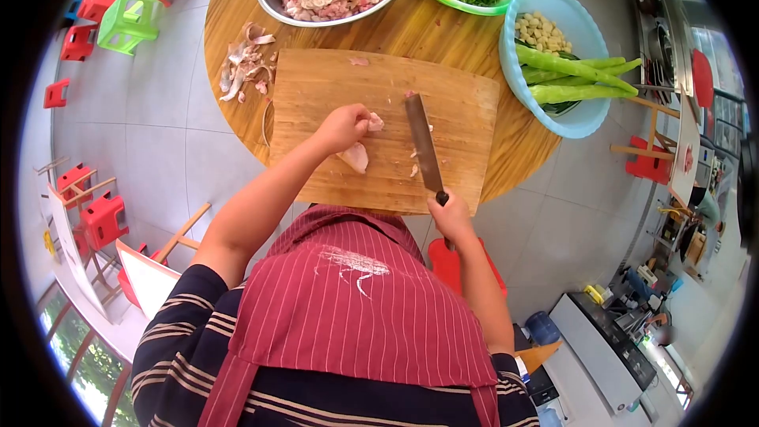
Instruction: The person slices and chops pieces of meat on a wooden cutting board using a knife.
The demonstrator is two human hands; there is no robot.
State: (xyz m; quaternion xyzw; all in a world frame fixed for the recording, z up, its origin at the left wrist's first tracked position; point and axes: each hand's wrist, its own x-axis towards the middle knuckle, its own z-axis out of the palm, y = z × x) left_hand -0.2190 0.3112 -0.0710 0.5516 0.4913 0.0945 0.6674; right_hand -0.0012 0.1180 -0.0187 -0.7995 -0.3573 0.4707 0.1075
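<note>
My left hand point(345, 128) is closed over the wooden cutting board point(316, 95), its fingers pinching a small piece of pale pink meat point(375, 122). Just below that hand lies another pale piece of meat point(355, 157) on the board. On the right, my right hand point(451, 215) is wrapped round the black handle of a cleaver point(424, 142). The long blade rests over the board, pointing away from me, a short distance right of the held meat. Small scraps of meat lie around the blade, one of them by its far end.
A round wooden table point(229, 111) bears the board. At its far side are a metal bowl point(269, 0) of chopped meat and a green-rimmed bowl point(468, 9) of sliced greens. A blue basin point(581, 122) holds garlic and long green peppers point(581, 93). Meat trimmings point(245, 63) lie left.
</note>
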